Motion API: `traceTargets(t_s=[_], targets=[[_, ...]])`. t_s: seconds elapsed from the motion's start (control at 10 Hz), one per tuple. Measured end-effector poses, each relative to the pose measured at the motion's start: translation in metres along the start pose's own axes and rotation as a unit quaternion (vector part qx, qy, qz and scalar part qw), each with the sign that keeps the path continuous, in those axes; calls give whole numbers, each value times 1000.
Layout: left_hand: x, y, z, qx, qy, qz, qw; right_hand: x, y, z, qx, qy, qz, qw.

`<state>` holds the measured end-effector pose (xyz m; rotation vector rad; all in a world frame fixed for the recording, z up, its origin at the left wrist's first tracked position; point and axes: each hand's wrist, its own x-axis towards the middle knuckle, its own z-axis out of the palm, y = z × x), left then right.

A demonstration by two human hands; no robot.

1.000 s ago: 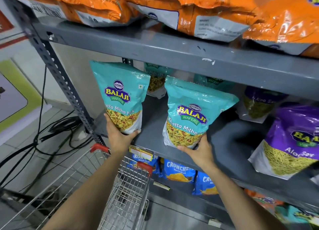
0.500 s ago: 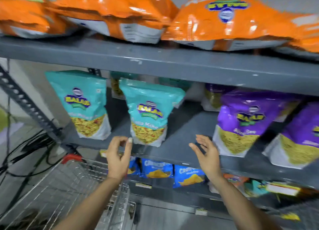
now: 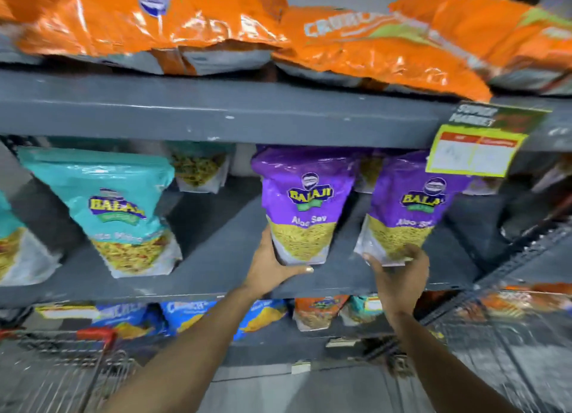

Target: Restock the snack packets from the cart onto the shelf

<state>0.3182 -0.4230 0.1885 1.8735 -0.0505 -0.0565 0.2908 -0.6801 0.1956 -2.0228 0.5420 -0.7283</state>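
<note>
Two purple Aloo Sev packets stand upright side by side on the grey middle shelf [image 3: 216, 276]. The left hand [image 3: 272, 265] cups the base of the left purple packet [image 3: 305, 208], thumb under its front, fingers wrapped behind; the right hand [image 3: 399, 268] closes on the bottom of the right purple packet [image 3: 408, 211]. A teal packet [image 3: 114, 208] stands well to the left, orange bags [image 3: 371, 50] lie above, and what seems the cart [image 3: 77, 350] shows blurred at lower left

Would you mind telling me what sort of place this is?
Most likely a supermarket aisle: grey metal shelving stocked with branded snack packets, a hanging price tag, and a wire shopping cart.
</note>
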Motion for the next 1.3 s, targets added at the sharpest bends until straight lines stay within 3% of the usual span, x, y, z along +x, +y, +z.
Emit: traceTargets(t_s=[0.1, 0.3, 0.4, 1.1, 1.3], targets=[[8, -1, 11, 19, 55, -29, 998, 12, 9, -2, -36, -7, 4, 999], [0, -5, -4, 44, 65, -23, 997, 17, 18, 8, -34, -62, 47, 996], [-10, -7, -19, 47, 71, -31, 996, 20, 19, 8, -24, -47, 36, 998], [-20, -14, -33, 20, 35, -62, 997, 13, 20, 4, -24, -51, 13, 998], [-37, -21, -36, -31, 47, -38, 998, 7, 20, -2, 33, -42, 32, 998]])
